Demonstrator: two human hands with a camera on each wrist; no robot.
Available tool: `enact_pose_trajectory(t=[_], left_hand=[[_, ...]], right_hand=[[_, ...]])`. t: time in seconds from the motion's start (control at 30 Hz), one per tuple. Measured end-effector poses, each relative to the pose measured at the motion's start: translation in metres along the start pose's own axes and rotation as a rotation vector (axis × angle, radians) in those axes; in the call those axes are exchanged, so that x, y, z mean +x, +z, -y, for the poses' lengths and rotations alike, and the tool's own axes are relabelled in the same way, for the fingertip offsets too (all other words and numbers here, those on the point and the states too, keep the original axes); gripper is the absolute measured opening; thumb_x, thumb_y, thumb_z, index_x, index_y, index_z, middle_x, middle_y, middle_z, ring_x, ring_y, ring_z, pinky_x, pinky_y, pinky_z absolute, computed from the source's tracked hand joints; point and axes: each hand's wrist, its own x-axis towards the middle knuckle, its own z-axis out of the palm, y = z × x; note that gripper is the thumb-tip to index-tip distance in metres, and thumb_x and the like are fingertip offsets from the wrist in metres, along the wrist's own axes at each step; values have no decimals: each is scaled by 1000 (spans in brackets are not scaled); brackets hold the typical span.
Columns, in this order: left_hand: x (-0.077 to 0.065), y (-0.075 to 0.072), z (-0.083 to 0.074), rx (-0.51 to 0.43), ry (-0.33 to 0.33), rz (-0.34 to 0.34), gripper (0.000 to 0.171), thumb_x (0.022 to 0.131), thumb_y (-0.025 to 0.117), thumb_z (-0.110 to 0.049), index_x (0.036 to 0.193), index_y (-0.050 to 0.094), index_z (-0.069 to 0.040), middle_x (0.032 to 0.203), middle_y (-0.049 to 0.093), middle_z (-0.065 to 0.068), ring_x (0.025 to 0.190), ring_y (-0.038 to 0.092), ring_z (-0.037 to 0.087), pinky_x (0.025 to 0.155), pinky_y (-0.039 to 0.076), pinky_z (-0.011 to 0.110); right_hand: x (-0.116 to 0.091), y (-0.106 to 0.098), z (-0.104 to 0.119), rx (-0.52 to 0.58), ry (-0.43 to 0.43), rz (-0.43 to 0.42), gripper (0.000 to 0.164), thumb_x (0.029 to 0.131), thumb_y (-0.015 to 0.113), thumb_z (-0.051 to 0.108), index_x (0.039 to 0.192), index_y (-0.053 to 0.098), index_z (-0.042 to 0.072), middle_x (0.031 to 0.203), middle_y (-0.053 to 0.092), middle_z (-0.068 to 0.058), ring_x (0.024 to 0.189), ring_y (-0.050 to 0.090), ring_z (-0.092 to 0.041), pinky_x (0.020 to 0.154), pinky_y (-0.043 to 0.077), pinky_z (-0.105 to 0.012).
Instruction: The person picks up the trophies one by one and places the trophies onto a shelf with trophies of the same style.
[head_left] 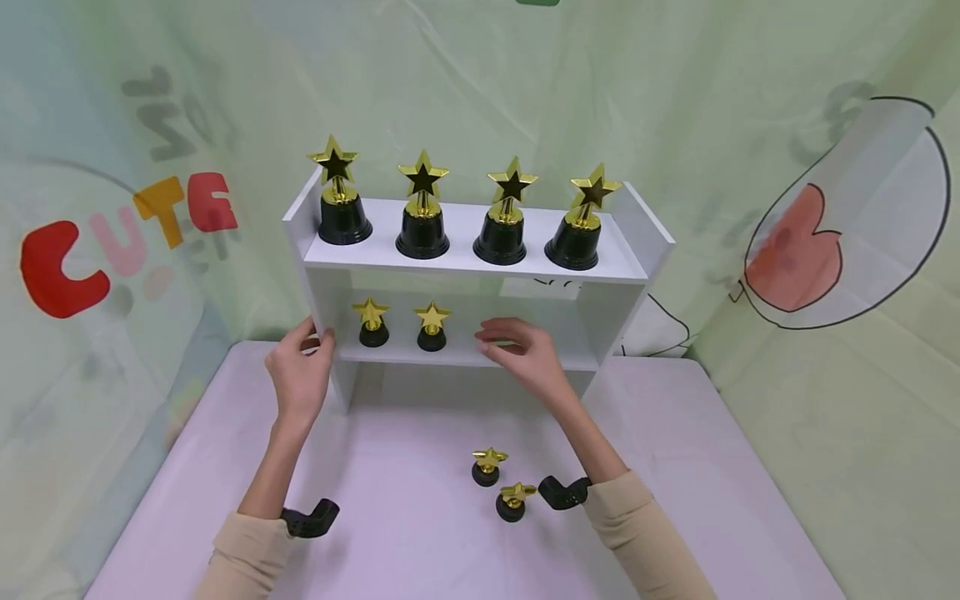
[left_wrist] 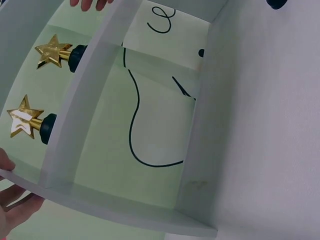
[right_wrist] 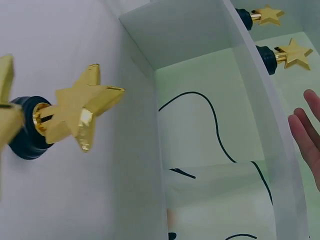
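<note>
A white shelf unit (head_left: pixel 465 357) stands on the table. My left hand (head_left: pixel 300 375) pinches its left side panel, thumb inside and fingers outside, as the left wrist view shows (left_wrist: pixel 20 207). On the middle shelf stand two small gold star trophies, a left one (head_left: pixel 373 323) and a right one (head_left: pixel 431 327). My right hand (head_left: pixel 525 354) hovers at the front of that shelf, right of the trophies, with its fingers loosely bent and nothing held. Two more small trophies stand on the table before the unit, a farther one (head_left: pixel 486 467) and a nearer one (head_left: pixel 512 502).
Several larger star trophies with black bases (head_left: pixel 423 204) stand in a row on the top shelf. A printed curtain (head_left: pixel 487 75) hangs behind and at both sides. The pale cloth-covered table (head_left: pixel 405 483) reaches under both arms. Each wrist bears a black camera mount (head_left: pixel 311 518).
</note>
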Motion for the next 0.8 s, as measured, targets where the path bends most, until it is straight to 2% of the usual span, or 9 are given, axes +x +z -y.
enact_pose_trajectory(t=[0.2,0.6,0.8], left_hand=[[0,0,0,0,6,5,29,96,65,-3,123,74,-2,111,75,22,87,74,39,69,44,-1],[-1,-1,-2,-12,-15,6,30,96,65,-3,124,74,-3,112,75,22,88,73,38,70,45,-1],[-1,0,-1,-17,-14,4,29,96,65,-3,123,75,-3,113,75,22,88,74,38,70,45,-1]], right_hand=[[-24,-2,-4,13,-26,9,36,93,78,17,125,70,2,118,75,-11,112,71,-26,92,57,-24],[-80,-7,-20,-14,-43,28,26,93,77,16,118,73,14,116,75,-3,109,71,-27,96,57,-29],[-101,-6,-32,-41,-58,36,23,93,77,14,116,74,14,114,76,-8,106,72,-27,96,58,-36]])
